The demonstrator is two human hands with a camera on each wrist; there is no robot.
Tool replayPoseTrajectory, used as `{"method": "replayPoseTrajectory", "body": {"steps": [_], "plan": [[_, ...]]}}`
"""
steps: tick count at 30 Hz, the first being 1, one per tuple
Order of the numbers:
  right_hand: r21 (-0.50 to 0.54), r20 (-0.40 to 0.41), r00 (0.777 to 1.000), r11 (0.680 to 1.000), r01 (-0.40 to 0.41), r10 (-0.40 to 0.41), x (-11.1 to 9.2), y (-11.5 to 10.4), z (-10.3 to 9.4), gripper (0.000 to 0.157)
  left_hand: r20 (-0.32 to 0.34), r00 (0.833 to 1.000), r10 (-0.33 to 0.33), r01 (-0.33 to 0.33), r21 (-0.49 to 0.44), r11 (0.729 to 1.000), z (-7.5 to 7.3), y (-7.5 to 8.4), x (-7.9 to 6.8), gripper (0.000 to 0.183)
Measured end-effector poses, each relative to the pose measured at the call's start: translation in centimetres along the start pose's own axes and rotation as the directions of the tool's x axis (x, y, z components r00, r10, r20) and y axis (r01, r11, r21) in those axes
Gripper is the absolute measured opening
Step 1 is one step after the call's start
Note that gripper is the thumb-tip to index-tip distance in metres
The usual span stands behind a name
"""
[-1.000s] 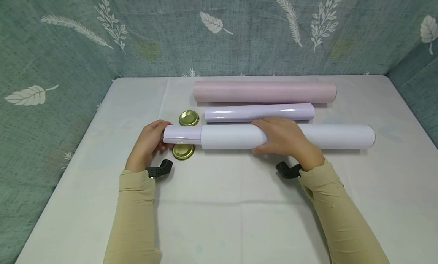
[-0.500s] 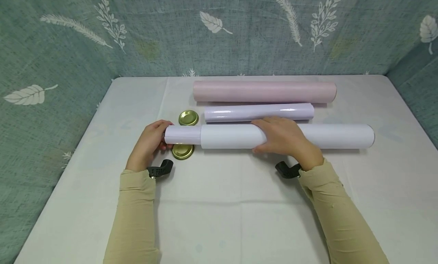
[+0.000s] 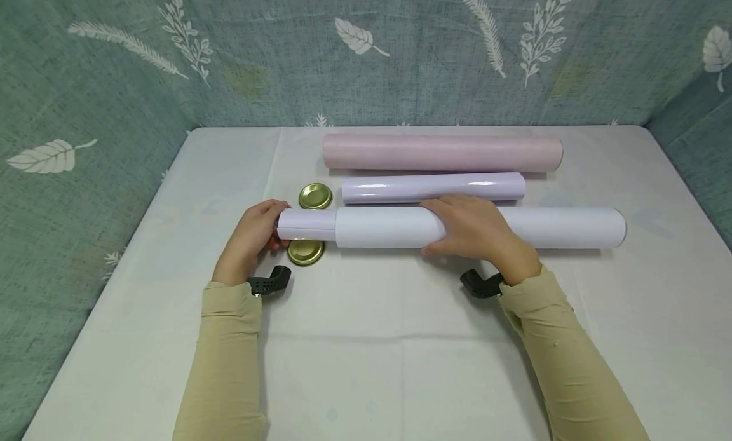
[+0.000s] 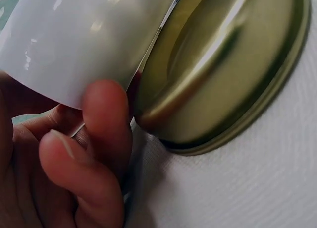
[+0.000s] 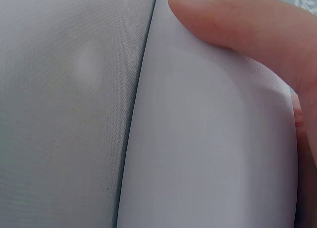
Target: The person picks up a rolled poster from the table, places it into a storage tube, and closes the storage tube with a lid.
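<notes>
My left hand [image 3: 251,237] grips the left end of a glossy pale lilac roll [image 3: 309,225], its fingertips curled under the roll's edge in the left wrist view. That roll sticks out of the left end of a thicker, matt white roll [image 3: 560,228] lying across the table. The rest of the lilac roll is hidden inside. Around the middle of the white roll, my right hand [image 3: 474,231] is spread, with the thumb on the near side. A gold jar lid [image 3: 305,253] lies just in front of the lilac roll, and another gold lid [image 3: 316,196] just behind it.
Behind the white roll lies a second glossy lilac roll [image 3: 389,190], close to my right fingers. Farther back is a long pink roll [image 3: 440,153]. A white cloth [image 3: 354,377] covers the table, and leaf-patterned green fabric [image 3: 412,53] hangs around its back and sides.
My left hand has shifted slightly right, and a little less of the lilac roll shows. Its lengthwise seam has turned upward and away from me. The right hand and white roll have stayed put.
</notes>
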State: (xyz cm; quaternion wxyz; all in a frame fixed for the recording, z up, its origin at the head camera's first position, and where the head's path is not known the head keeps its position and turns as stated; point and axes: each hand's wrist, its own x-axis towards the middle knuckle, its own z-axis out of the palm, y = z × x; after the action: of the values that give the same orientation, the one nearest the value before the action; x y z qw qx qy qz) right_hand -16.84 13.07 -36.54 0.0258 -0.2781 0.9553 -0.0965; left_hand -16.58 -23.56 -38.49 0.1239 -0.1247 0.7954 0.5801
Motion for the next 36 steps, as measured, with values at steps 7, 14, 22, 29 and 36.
{"method": "replayPoseTrajectory", "body": {"steps": [7, 14, 22, 29, 36], "plan": [[0.000, 0.001, 1.000, 1.000, 0.000, 0.000, 0.0, 0.0, 0.0, 0.080, -0.011, 1.000, -0.006, 0.006, 0.015, 1.000, 0.2, 0.0, 0.2, 0.033], [0.006, 0.002, 1.000, 1.000, 0.001, -0.001, 0.0, 0.0, 0.1, 0.079, -0.011, 1.000, -0.013, 0.013, 0.029, 1.000, 0.3, 0.1, 0.1, 0.035], [0.005, 0.003, 1.000, 1.000, 0.000, 0.000, 0.0, 0.0, 0.0, 0.079, -0.011, 1.000, -0.007, 0.008, 0.043, 0.999, 0.4, 0.2, 0.1, 0.033], [0.007, -0.007, 1.000, 1.000, 0.004, -0.004, 0.0, 0.1, 0.1, 0.079, -0.015, 1.000, 0.010, -0.009, 0.069, 0.998, 0.7, 0.6, -0.1, 0.035], [0.017, -0.013, 1.000, 1.000, 0.007, -0.007, 0.0, 0.0, 0.1, 0.078, -0.029, 0.999, 0.022, -0.020, 0.088, 0.996, 1.0, 0.7, 0.0, 0.031]]}}
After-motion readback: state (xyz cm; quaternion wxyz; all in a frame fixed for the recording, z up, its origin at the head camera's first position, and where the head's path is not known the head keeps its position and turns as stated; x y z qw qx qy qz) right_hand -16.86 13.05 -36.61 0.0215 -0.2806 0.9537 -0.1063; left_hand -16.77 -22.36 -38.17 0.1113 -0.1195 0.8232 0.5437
